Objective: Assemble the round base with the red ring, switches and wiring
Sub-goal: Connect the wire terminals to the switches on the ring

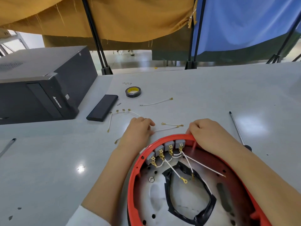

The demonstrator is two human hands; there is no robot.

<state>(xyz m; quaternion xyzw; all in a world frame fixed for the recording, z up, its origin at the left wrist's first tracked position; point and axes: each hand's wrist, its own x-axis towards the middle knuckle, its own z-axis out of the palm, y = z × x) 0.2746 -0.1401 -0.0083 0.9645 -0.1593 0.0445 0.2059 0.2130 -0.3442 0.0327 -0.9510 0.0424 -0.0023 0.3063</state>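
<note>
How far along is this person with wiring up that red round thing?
Four grey switches already sit inside the red ring, linked by short white wires. The right hand grips the rim; the left hand reaches the loose wires on the table. Those, and unattached ring terminals, remain.

The scene was brightly and evenly lit, apparently from overhead. Soft glare spots shone on the grey table [195, 98], one near its left front and one at the right. Shadows were faint. Wide-angle distortion bowed the edges; detail was slightly soft throughout.
</note>
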